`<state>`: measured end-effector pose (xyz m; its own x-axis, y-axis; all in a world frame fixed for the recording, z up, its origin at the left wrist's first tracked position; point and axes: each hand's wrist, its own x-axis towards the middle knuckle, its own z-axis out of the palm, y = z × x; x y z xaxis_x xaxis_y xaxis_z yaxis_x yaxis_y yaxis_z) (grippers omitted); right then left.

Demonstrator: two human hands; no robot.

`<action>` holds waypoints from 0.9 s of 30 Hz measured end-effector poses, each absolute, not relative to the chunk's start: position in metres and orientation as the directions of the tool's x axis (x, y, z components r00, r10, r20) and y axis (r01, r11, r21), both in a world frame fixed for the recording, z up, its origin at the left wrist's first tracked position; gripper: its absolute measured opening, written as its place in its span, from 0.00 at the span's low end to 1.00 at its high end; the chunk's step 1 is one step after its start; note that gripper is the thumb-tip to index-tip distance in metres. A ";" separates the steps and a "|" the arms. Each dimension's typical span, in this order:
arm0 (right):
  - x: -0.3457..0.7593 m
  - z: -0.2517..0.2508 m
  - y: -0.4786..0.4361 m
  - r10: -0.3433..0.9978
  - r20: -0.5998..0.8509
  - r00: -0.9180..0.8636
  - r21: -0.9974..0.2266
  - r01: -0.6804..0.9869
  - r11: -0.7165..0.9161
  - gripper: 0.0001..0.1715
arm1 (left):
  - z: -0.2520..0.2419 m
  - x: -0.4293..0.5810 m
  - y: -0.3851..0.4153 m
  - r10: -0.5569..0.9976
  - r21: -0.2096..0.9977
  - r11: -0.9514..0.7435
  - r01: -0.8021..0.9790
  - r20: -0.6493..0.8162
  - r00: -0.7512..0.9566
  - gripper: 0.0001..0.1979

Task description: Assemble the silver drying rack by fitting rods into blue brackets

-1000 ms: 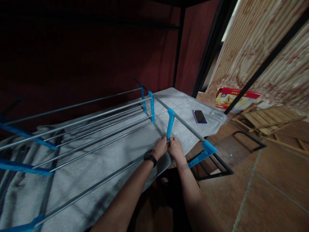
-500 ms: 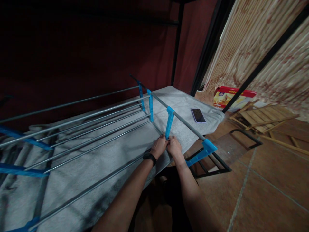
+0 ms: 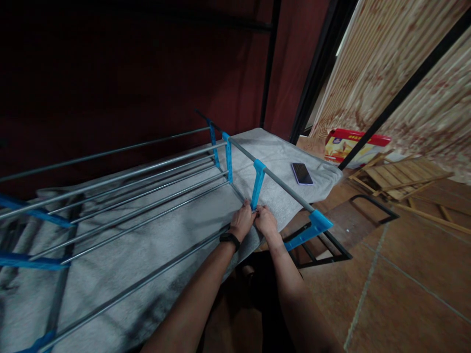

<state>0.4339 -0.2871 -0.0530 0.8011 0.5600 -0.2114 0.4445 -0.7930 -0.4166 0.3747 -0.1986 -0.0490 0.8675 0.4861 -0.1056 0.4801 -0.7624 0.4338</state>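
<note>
Several long metal rods (image 3: 147, 193) run from blue end pieces (image 3: 33, 215) at the far left toward the middle. They lie over a grey cloth (image 3: 165, 247) that covers the surface beneath.

Where the rods end, your left hand (image 3: 243, 220) and your right hand (image 3: 265, 221) meet side by side, touching, at the lower end of a blue bracket (image 3: 257, 182). The left wrist wears a black watch (image 3: 229, 239). Each grip is narrow, with the fingers pinched onto the bracket's foot just above the cloth. The bracket stands tilted, its top clipped to a grey cross tube (image 3: 289, 187). That tube slopes down to the right to a blue corner piece (image 3: 314, 224), which hangs past the cloth's edge.

Beyond the tube, a phone (image 3: 302, 173) lies flat on the cloth with its screen dark, well apart from your hands. Farther right, on the tiled floor (image 3: 405, 289), a red box (image 3: 353, 142) sits against a patterned curtain (image 3: 397, 63), with a folded wooden frame (image 3: 405, 177) beside it.
</note>
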 end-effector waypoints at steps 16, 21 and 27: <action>0.435 -0.052 -0.287 0.562 -0.214 0.799 -0.401 0.453 -0.797 0.18 | -0.054 0.376 -0.194 0.455 0.334 -0.824 0.458 -0.092 0.886 0.17; 0.435 -0.052 -0.287 0.560 -0.216 0.800 -0.378 0.460 -0.803 0.19 | -0.053 0.377 -0.184 0.421 0.337 -0.836 0.432 -0.110 0.900 0.14; 0.437 -0.055 -0.287 0.568 -0.214 0.795 -0.371 0.472 -0.800 0.19 | -0.060 0.377 -0.185 0.449 0.370 -0.813 0.450 -0.093 0.889 0.14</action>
